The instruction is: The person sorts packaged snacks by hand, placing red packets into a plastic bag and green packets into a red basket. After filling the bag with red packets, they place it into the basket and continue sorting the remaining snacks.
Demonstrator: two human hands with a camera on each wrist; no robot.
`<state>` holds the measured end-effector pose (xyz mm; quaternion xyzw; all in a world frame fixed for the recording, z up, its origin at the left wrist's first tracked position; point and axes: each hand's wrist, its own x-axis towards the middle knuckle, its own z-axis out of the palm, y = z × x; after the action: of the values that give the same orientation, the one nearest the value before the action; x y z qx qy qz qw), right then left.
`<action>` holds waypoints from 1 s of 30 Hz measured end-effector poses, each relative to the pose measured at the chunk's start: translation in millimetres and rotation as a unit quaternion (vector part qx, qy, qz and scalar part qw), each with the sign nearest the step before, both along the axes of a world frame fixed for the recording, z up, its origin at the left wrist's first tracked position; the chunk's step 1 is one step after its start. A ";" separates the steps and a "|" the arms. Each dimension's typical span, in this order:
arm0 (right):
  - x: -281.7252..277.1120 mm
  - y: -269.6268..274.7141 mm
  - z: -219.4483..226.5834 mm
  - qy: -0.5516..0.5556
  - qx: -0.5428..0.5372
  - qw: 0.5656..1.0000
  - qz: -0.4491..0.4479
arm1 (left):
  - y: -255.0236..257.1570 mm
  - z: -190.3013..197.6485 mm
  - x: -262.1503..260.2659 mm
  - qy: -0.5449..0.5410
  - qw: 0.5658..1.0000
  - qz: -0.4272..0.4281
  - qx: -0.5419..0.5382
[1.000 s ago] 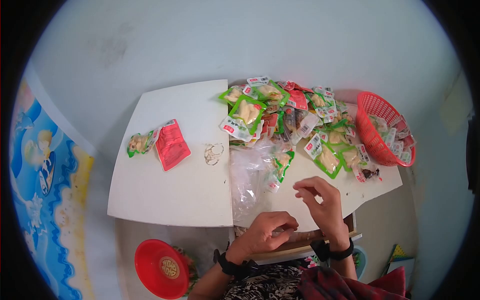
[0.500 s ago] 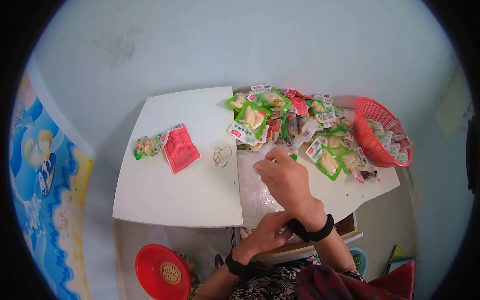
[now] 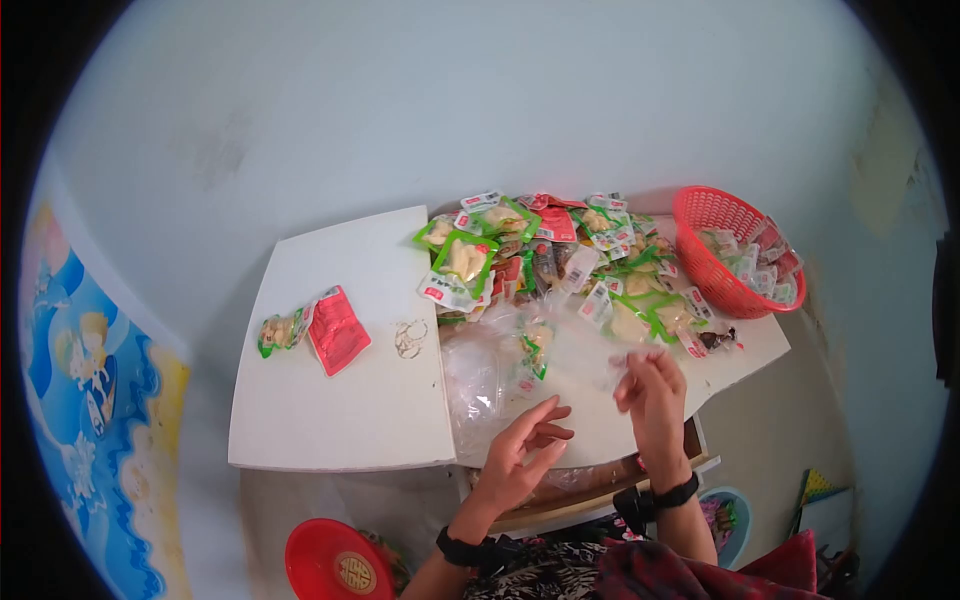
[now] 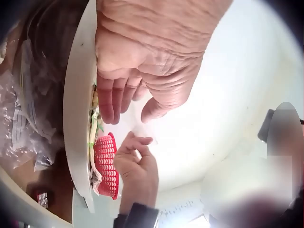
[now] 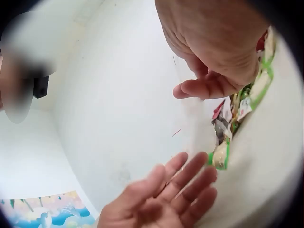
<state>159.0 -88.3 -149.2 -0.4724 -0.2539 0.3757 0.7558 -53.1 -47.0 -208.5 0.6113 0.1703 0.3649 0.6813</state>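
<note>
My right hand pinches a thin clear plastic bag between thumb and fingers, above the front of the table. The bag spreads up and to the left from the fingertips, blurred, with food packets showing through it. To its left my left hand is raised, palm turned toward the bag, fingers fairly straight and holding nothing. In the right wrist view the left hand is spread below the right hand's pinch. A stack of clear plastic bags lies on the table in front of the left hand.
Sealed food packets are heaped at the back, beside a red basket with more packets. A red packet and a green-edged packet lie on the left board. Below are an open drawer and a red basin.
The right hand reached left over the bag stack, then came back right with a clear bag. The left hand, curled before, has lifted and straightened its fingers.
</note>
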 end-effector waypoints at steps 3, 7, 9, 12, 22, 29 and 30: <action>-7.9 -39.9 -16.4 0.033 -0.061 0.996 0.059 | -11.7 5.2 3.6 -0.058 0.994 0.021 -0.095; -9.1 -77.3 -30.0 0.061 -0.097 0.989 0.097 | -18.6 25.5 2.6 -0.076 0.974 0.087 -0.197; -6.6 -88.2 -33.2 0.055 -0.093 0.987 0.116 | -17.5 31.2 -1.1 -0.042 0.969 0.095 -0.225; -7.5 -96.0 -27.8 0.007 -0.114 0.984 0.139 | -17.0 25.6 4.3 -0.017 0.976 0.067 -0.206; -1.5 -87.6 -18.9 -0.102 -0.088 0.989 0.056 | -28.0 45.0 15.2 0.082 0.986 0.137 -0.050; 7.8 -82.6 -27.0 -0.009 -0.088 0.995 -0.033 | -28.2 39.9 4.4 0.137 0.985 0.093 -0.057; 9.0 -82.0 -26.4 -0.010 -0.083 0.996 -0.039 | -27.4 40.4 2.1 0.135 0.984 0.096 -0.067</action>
<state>168.0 -170.3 -175.6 -0.5467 -0.2103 0.3609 0.7257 -51.0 -74.4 -168.2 0.5889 0.3424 0.3304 0.6533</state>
